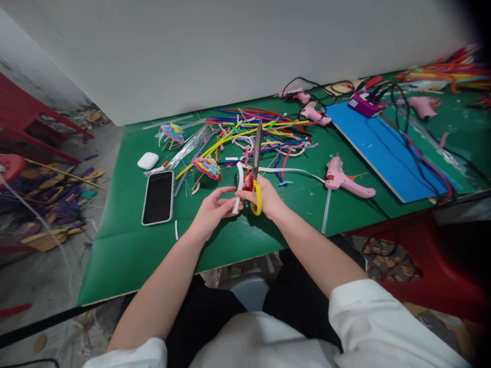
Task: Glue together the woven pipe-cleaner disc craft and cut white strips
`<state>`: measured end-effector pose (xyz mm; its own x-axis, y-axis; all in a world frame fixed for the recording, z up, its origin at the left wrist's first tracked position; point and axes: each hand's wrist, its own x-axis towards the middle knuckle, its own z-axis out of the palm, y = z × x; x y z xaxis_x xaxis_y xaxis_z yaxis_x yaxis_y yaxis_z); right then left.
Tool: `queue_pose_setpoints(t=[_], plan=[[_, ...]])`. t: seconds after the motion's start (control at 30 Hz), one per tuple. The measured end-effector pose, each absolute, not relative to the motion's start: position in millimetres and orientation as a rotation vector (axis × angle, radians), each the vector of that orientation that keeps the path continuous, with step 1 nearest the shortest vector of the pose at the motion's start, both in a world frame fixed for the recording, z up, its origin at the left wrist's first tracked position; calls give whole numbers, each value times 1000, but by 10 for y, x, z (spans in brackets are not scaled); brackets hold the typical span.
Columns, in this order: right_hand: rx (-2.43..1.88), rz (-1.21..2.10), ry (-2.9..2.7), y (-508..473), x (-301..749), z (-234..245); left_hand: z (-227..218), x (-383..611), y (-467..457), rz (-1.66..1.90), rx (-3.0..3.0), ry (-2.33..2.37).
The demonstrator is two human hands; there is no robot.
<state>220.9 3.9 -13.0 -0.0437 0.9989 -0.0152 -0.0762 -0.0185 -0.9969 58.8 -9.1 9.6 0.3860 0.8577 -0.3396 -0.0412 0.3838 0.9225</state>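
Over the green table, my left hand (pixel 216 209) pinches the lower end of a short white strip (pixel 240 179) that stands roughly upright. My right hand (pixel 268 197) is closed around the yellow and red handles of a pair of scissors (pixel 257 153), whose blades point away from me and look closed. The right thumb also touches the white strip. A longer white ribbon (pixel 291 170) runs from near the scissors to the pink glue gun (pixel 341 180) at the right. Just beyond my hands lie a pile of coloured pipe cleaners (pixel 245 135) and a small colourful pipe-cleaner piece (pixel 207 166).
A phone (pixel 158 198), a white earbud case (pixel 148 161) and a small white scrap (pixel 176 230) lie left. Further right are a blue board (pixel 379 153), a purple power adapter (pixel 364 104), tangled cables and more pink glue guns (pixel 315 113). A white wall (pixel 230 51) stands behind the table.
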Motion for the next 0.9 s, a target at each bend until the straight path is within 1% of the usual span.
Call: queue_pose_setpoints(t=[0.73,0.9], plan=[[-1155,1263,-1205,32,2191,-151,107,608,-107,702,1029,1003],[-1110,1326,-1199,34,2198,-158,111,600,-105,707,1025,995]])
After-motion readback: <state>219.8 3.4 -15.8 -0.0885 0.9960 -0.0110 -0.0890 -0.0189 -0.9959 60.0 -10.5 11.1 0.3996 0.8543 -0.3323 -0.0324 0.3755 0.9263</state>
